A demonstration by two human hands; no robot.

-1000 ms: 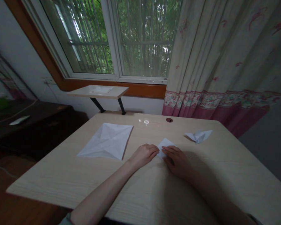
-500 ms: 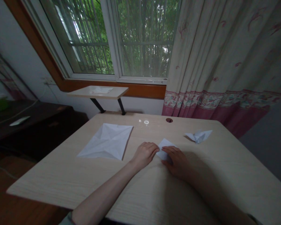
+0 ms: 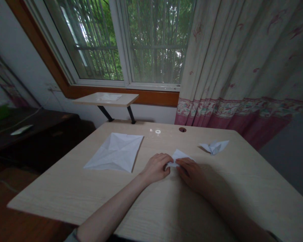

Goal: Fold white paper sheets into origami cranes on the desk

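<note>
A small folded sheet of white paper [image 3: 179, 154] lies on the desk, its far corner pointing away from me. My left hand [image 3: 157, 168] grips its left edge, fingers curled and thumb bent below. From the other side my right hand [image 3: 192, 172] presses its fingers on the paper's near right part, and covers some of it. Only a narrow strip of paper shows between the two hands. Right of them stands a folded paper crane [image 3: 214, 147] with spread wings. On the left lies a larger creased paper square [image 3: 117, 153].
The pale wooden desk [image 3: 146, 198] has a round cable hole [image 3: 182, 129] near its back edge. A small raised shelf [image 3: 126, 99] on black legs holds some paper [image 3: 109, 97]. Behind are a barred window and a patterned curtain [image 3: 212, 67]. A dark low table [image 3: 32, 129] stands at left.
The near part of the small paper, which showed below my fingers, is now folded up or out of sight. My left thumb has come down and apart from my fingers. My right hand has shifted slightly.
</note>
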